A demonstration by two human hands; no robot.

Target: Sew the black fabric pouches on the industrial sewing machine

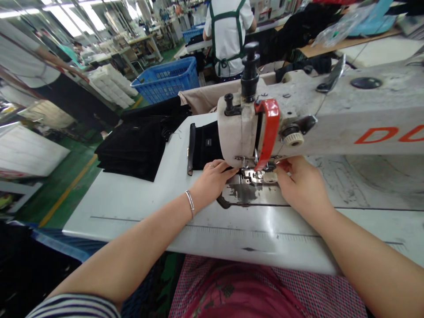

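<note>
A white sewing machine (331, 115) with a red guard (270, 132) stands on a white table (132, 198). My left hand (212, 179) lies by the needle plate (247, 192), fingers closed on a black fabric piece (207, 143) that runs under the machine head. My right hand (303, 185) is on the other side of the presser foot (256, 173), fingers pinched together at it; what they hold is hidden. A bracelet circles my left wrist.
A stack of black fabric pieces (132, 148) lies at the table's left end. A blue crate (168, 79) and white stacked boxes (112, 84) stand beyond. A person in a white shirt and green apron (228, 35) works further back, facing away.
</note>
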